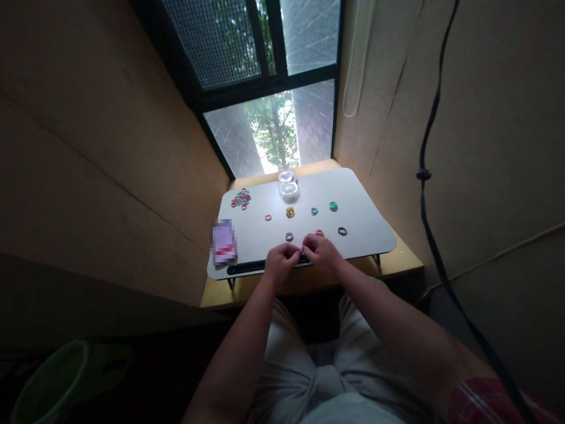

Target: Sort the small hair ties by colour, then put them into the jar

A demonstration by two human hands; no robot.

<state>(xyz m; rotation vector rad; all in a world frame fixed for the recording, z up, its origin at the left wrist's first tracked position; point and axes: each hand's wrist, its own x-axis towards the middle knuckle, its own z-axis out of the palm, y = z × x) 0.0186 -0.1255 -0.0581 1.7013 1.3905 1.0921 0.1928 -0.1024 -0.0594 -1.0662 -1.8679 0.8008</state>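
Both hands meet at the front edge of a small white table (304,203). My left hand (282,259) is closed in a pinch, thumb against forefinger. Fingertip to fingertip with it, my right hand (322,250) pinches too. A tiny pinkish bit shows between them, too small to name. Just beyond the fingers lie a purple hair tie (289,237) and a red one, partly hidden by my right hand. Farther back sit a pink hair tie (268,218), a yellow bunch (290,212), a blue one (314,211) and a green one (333,206). A black hair tie (342,231) rests to the right.
A mixed pile of hair ties (241,199) occupies the back left corner. Clear plastic container (289,189) pieces stand near the window. A blurred purple packet (224,242) lies at the left edge, and a black strip (247,267) runs along the front. A dark cord (426,135) hangs at right.
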